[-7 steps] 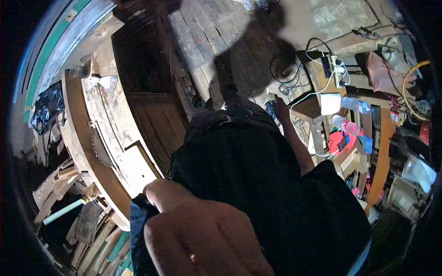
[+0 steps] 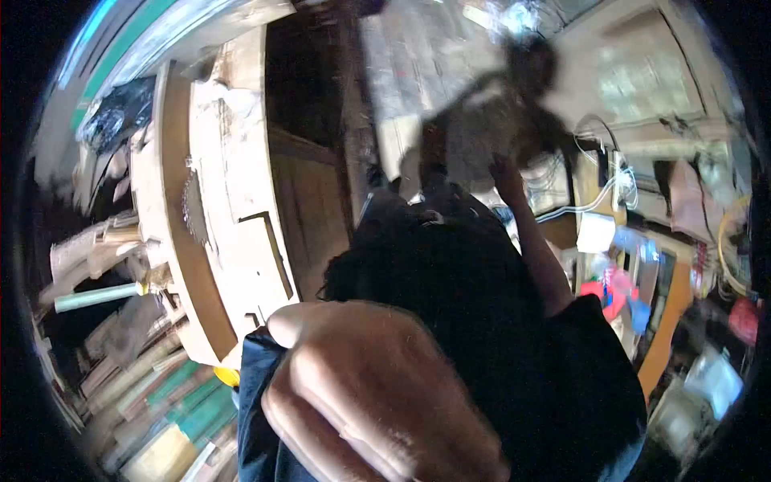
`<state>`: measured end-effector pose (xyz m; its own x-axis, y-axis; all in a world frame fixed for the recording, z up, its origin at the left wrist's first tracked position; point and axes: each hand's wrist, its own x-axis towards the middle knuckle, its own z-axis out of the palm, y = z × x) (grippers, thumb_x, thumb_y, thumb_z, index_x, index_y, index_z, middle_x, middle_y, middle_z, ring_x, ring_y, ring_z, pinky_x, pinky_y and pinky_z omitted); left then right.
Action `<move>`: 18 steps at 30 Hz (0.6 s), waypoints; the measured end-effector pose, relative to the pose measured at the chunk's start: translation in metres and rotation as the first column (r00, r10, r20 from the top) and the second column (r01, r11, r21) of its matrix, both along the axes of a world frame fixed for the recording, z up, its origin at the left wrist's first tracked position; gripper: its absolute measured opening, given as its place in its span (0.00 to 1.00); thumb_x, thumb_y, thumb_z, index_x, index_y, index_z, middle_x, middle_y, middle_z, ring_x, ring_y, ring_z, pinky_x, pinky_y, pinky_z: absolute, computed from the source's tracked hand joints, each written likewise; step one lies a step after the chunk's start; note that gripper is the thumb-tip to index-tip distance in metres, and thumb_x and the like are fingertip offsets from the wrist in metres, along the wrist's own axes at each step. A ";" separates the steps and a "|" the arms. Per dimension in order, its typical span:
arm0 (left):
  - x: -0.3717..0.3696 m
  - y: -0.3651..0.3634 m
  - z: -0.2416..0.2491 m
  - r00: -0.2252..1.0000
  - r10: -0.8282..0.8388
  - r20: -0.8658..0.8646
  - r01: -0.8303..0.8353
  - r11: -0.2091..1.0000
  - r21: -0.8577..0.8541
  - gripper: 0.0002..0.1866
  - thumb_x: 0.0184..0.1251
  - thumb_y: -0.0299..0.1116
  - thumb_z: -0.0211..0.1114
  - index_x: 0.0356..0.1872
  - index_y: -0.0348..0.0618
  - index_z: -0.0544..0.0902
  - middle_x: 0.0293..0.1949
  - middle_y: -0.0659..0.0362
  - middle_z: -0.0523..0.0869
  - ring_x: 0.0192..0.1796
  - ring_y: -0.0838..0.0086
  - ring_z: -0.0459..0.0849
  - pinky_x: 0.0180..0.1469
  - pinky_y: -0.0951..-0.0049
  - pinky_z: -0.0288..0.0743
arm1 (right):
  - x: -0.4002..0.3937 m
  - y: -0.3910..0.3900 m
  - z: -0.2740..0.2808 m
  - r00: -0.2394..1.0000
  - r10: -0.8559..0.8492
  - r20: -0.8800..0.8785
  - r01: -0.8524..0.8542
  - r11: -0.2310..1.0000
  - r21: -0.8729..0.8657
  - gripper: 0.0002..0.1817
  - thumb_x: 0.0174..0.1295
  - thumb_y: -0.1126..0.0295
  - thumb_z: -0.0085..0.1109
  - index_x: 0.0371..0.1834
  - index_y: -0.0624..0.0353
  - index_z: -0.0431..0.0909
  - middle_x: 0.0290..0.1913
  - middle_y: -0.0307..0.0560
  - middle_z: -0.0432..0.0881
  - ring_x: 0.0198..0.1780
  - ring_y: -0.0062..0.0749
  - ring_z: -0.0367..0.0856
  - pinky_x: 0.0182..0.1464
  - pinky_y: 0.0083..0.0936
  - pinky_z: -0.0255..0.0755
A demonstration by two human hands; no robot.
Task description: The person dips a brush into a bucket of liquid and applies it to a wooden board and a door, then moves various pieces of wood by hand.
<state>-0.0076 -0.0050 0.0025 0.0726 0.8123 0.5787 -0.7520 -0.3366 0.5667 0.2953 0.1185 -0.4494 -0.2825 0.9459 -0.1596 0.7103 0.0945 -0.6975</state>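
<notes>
Close to the camera, my left hand (image 2: 377, 386) is raised in front of my dark shirt (image 2: 450, 321), its fingers folded into a closed hand. Dark blue cloth (image 2: 261, 402) shows right beside it, and what the fingers hold, if anything, is hidden. Lower down my right side, my right arm hangs past the shirt. Its hand, my right hand (image 2: 507, 181), is small and smeared by motion near white cables (image 2: 574, 209), so its fingers cannot be read.
On my left runs a pale wooden bench (image 2: 233, 185), with stacked boards (image 2: 152, 386) and a pale green tube (image 2: 96, 297) beyond. To my right are a power strip (image 2: 618, 185), a white box (image 2: 596, 233), a red cloth (image 2: 606, 297) and a yellow hoop (image 2: 727, 249).
The view has swung, shifting the bench and floor rightward, with blur. My left hand has turned, showing more of its folded fingers. My right hand has moved slightly up and right in the picture.
</notes>
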 end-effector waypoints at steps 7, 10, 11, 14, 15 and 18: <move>-0.034 -0.012 -0.062 0.663 0.312 -0.680 -0.439 0.898 -0.016 0.19 0.60 0.26 0.74 0.53 0.38 0.86 0.50 0.51 0.88 0.49 0.64 0.88 0.51 0.66 0.83 | -0.069 0.051 0.025 0.920 0.115 -0.376 -0.173 0.977 -0.123 0.15 0.69 0.61 0.63 0.44 0.63 0.77 0.31 0.44 0.80 0.33 0.28 0.76 0.38 0.31 0.72; -0.049 -0.043 -0.083 0.339 0.224 -0.913 -0.708 0.701 -0.091 0.18 0.60 0.26 0.74 0.53 0.39 0.85 0.47 0.52 0.87 0.47 0.66 0.87 0.50 0.70 0.81 | -0.108 0.051 0.103 0.899 0.176 -0.400 -0.268 0.946 -0.185 0.17 0.68 0.59 0.65 0.44 0.65 0.78 0.27 0.37 0.74 0.32 0.17 0.67 0.35 0.23 0.68; -0.053 -0.055 -0.089 0.270 0.185 -0.945 -0.776 0.623 -0.100 0.17 0.61 0.24 0.72 0.52 0.39 0.85 0.46 0.53 0.87 0.47 0.67 0.86 0.51 0.69 0.79 | -0.116 0.053 0.107 0.896 0.227 -0.381 -0.308 0.937 -0.165 0.17 0.68 0.59 0.65 0.43 0.64 0.78 0.27 0.36 0.74 0.32 0.17 0.68 0.35 0.22 0.68; -0.065 -0.095 -0.113 -0.133 -0.028 -0.991 -0.902 0.418 0.109 0.22 0.61 0.30 0.72 0.57 0.40 0.81 0.50 0.50 0.84 0.55 0.54 0.83 0.58 0.63 0.77 | -0.144 0.056 0.153 0.812 0.388 -0.435 -0.485 0.864 -0.134 0.15 0.67 0.61 0.67 0.43 0.64 0.81 0.25 0.35 0.75 0.28 0.17 0.69 0.32 0.22 0.68; -0.065 -0.105 -0.118 -0.178 -0.094 -0.980 -0.914 0.384 0.129 0.24 0.60 0.31 0.72 0.58 0.41 0.81 0.53 0.49 0.83 0.57 0.53 0.82 0.60 0.62 0.76 | -0.148 0.059 0.164 0.802 0.435 -0.410 -0.537 0.825 -0.174 0.15 0.66 0.63 0.67 0.46 0.64 0.82 0.25 0.34 0.76 0.27 0.16 0.72 0.31 0.20 0.69; -0.060 -0.117 -0.133 -0.266 -0.215 -0.940 -0.928 0.321 0.189 0.27 0.60 0.35 0.73 0.61 0.42 0.79 0.60 0.48 0.79 0.61 0.51 0.78 0.64 0.60 0.74 | -0.161 0.060 0.203 0.722 0.390 -0.571 -0.636 0.700 -0.326 0.13 0.66 0.67 0.67 0.48 0.64 0.82 0.27 0.34 0.80 0.27 0.14 0.76 0.30 0.17 0.71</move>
<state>-0.0677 -0.1217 -0.1300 -0.6224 0.7786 -0.0797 0.6598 0.5767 0.4817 0.1340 0.1784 -0.2461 -0.8488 0.4561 -0.2673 0.2633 -0.0739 -0.9619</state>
